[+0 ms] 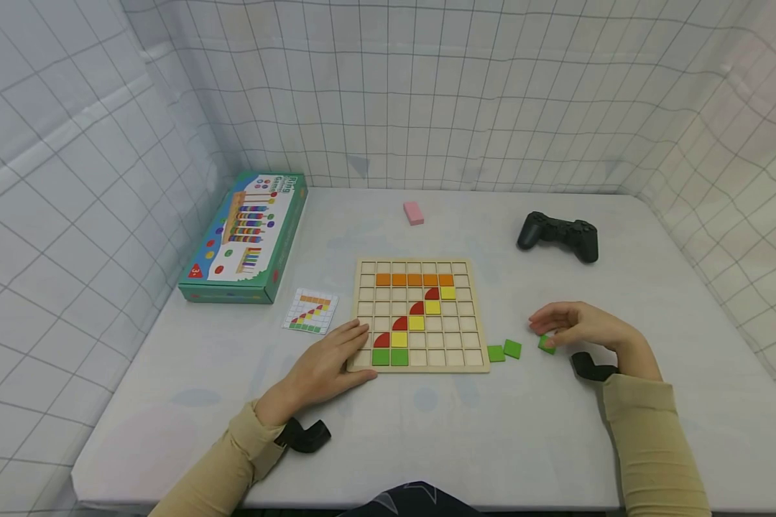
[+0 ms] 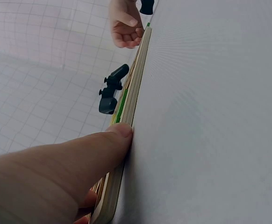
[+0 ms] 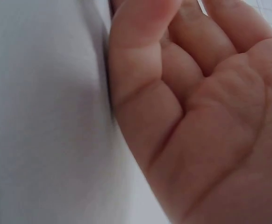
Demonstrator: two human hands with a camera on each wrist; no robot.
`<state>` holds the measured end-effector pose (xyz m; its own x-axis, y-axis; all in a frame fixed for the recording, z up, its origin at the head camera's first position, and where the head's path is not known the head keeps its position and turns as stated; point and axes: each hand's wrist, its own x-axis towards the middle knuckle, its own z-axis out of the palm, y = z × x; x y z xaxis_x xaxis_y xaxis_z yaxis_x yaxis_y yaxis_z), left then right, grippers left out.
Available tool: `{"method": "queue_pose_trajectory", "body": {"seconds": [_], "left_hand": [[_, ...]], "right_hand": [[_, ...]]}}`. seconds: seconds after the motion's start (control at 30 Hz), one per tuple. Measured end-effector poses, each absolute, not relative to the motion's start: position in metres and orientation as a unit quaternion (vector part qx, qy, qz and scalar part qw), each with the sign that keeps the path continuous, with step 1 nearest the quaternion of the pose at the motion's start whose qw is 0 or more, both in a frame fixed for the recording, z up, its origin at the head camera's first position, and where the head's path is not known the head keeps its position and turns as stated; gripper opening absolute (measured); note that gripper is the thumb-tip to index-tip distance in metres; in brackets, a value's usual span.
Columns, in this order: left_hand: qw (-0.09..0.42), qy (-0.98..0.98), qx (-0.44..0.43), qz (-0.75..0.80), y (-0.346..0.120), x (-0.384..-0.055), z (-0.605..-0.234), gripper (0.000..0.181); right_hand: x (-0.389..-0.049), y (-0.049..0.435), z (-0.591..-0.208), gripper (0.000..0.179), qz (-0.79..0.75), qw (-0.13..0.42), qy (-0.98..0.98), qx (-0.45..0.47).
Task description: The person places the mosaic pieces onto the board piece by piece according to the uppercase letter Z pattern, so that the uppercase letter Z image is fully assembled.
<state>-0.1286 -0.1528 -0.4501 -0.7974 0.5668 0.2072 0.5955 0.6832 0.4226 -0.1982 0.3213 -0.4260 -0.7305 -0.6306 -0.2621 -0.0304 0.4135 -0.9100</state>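
Observation:
A wooden grid board (image 1: 453, 359) lies on the table, holding an orange row, a diagonal of red quarter-rounds with yellow squares, and green squares at bottom left. My left hand (image 1: 328, 362) rests at its lower left corner, fingers straight. In the left wrist view the thumb (image 2: 119, 133) presses the board's front edge (image 2: 135, 93). My right hand (image 1: 585, 329) hovers right of the board, fingers loosely bent, thumb over a green tile (image 1: 546, 345) that it partly hides. Two more green tiles, one (image 1: 512, 349) and another (image 1: 496, 353), lie between that hand and the board.
A pattern card (image 1: 311, 311) lies left of the board, by a green toy box (image 1: 246, 237). Behind the board is a pink block (image 1: 413, 213); a black game controller (image 1: 558, 235) sits at back right. White grid-patterned sheets (image 1: 414, 93) enclose the table.

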Motion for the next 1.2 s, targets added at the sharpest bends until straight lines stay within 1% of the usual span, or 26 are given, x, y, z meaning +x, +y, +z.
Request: {"method": "queue_pose_trajectory", "body": {"seconds": [0.2, 0.53, 0.83, 1.0, 1.2], "left_hand": [[0.027, -0.917, -0.316, -0.24, -0.153, -0.129, -0.449, 0.071], [0.023, -0.919, -0.314, -0.237, -0.153, -0.129, -0.45, 0.072], [0.025, -0.918, -0.315, -0.24, -0.153, -0.129, -0.45, 0.071], [0.028, -0.917, -0.317, -0.242, -0.154, -0.129, -0.449, 0.071], [0.029, -0.918, -0.316, -0.239, -0.155, -0.129, -0.451, 0.071]], "right_hand": [[-0.199, 0.324, -0.427, 0.044, -0.489, 0.31, 0.785, -0.221], [-0.196, 0.319, -0.427, 0.043, -0.444, 0.29, 0.812, -0.244], [-0.196, 0.319, -0.424, 0.044, -0.436, 0.304, 0.811, -0.243], [-0.195, 0.314, -0.422, 0.043, -0.409, 0.289, 0.829, -0.248], [-0.194, 0.303, -0.419, 0.04, -0.367, 0.263, 0.862, -0.229]]}}
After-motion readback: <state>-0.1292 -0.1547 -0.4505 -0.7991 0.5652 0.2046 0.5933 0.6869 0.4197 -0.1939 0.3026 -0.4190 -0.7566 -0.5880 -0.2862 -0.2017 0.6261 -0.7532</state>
